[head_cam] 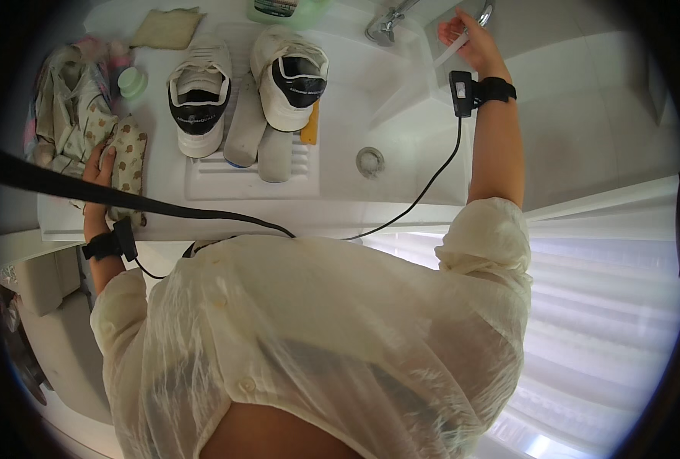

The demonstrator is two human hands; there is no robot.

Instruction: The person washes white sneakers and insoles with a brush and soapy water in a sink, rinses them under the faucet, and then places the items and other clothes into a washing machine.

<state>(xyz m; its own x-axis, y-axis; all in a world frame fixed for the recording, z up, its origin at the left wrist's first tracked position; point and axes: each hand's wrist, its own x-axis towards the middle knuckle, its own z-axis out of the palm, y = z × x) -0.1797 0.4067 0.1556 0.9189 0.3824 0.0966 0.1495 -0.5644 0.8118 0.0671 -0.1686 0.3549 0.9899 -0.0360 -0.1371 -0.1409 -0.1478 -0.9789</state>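
Note:
At the left of the sink counter, my left hand (100, 165) grips a cream cloth with a brown print (128, 163). My right hand (477, 46) is raised at the far right, fingers curled, beside a curved chrome fitting (485, 12). A narrow white strip (452, 51) crosses at its fingers; whether the hand holds it, I cannot tell. Two white sneakers with black heel tabs stand between my hands, a left one (199, 106) and a right one (291, 80). Two grey insoles, one longer (242, 132) and one shorter (275, 155), lie on the ridged washboard (219, 178).
The white basin (391, 137) has a metal drain (370, 163) and a chrome faucet (383, 31). A green jug (302, 14), a folded cloth (168, 28) and a pale green cap (132, 82) stand behind. A yellow item (310, 126) shows under the right sneaker. A black strap (145, 201) crosses the view.

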